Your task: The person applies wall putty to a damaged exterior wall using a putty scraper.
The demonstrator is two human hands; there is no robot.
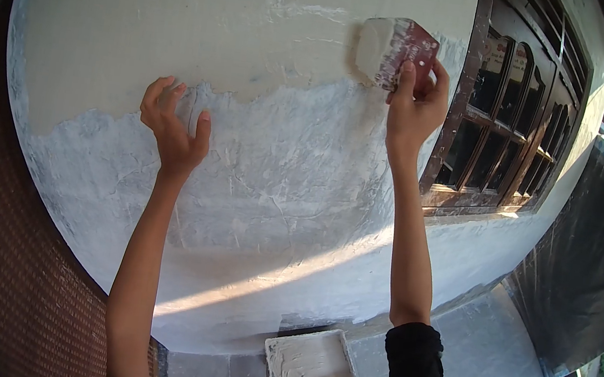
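My right hand point(415, 108) grips a dark red putty scraper point(416, 51), thumb on its near face and fingers behind. Pale putty coats the scraper's left half, which lies close against the upper wall near the window. Fingers spread and curved, my left hand point(175, 126) is raised before the wall with nothing in it. Smooth beige putty point(188, 13) covers the upper wall, ending in a ragged edge around the left hand's height. Below that edge the wall point(282, 163) shows patchy grey-white with cracks and ridges.
A rectangular tub point(309, 363) of pale putty sits on the grey tiled floor point(370, 365) at the wall's foot. To the right is a brown wooden window point(506, 116). A dark sheet point(584, 248) hangs beyond it, and a woven brown panel point(23, 281) stands at left.
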